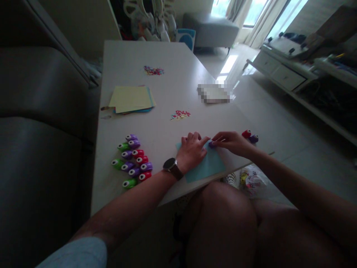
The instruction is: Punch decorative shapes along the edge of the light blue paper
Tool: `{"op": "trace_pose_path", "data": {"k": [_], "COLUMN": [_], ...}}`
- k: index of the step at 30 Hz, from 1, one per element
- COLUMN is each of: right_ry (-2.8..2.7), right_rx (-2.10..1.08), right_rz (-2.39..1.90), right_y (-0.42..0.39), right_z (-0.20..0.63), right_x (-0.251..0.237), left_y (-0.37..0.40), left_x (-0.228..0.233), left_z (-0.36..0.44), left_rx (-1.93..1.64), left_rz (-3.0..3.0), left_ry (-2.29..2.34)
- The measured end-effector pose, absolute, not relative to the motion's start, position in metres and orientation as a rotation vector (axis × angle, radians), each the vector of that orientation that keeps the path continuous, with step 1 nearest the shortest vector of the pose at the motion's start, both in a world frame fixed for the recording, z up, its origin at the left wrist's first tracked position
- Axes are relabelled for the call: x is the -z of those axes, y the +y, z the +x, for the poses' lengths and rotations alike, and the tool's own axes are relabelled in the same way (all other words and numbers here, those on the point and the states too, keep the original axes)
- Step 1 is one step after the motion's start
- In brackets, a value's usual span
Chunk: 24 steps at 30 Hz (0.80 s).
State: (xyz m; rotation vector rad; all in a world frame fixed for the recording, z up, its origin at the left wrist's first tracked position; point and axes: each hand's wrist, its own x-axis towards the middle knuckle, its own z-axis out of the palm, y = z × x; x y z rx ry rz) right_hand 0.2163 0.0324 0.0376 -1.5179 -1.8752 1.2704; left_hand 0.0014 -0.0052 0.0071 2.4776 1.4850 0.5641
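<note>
A sheet of light blue paper [206, 169] lies on the white table near its front edge. My left hand [192, 150], with a watch on the wrist, holds the sheet from above; its fingers are bent near the far edge and the index finger reaches toward a small purple craft punch [212, 144]. That punch sits at the paper's far edge, in the closed fingers of my right hand [227, 141]. My fingers partly hide it. Just beyond my right hand are a red punch [246, 133] and another purple punch [253, 139].
Several purple, red and green punches [134, 163] are grouped at the left. Farther back lie a stack of coloured paper [131, 98], two piles of small colourful pieces [180, 114] and a blurred-out item [214, 93]. A plastic bag [253, 180] is below the table edge.
</note>
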Motion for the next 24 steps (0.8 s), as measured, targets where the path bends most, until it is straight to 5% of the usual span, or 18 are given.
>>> {"op": "trace_pose_path", "data": {"k": [9, 24], "right_ry": [-1.857, -2.12], "right_rx": [-1.412, -1.116], "right_rz": [-1.742, -2.169], "right_y": [0.057, 0.065], "right_z": [0.205, 0.18], "right_x": [-0.046, -0.065], "left_y": [-0.006, -0.005], "left_x": [-0.009, -0.008], "left_z": [0.001, 0.001], "left_rx": [-0.528, -0.505], "left_rz": [2.469, 2.476], "left_ry": [1.468, 1.47]}}
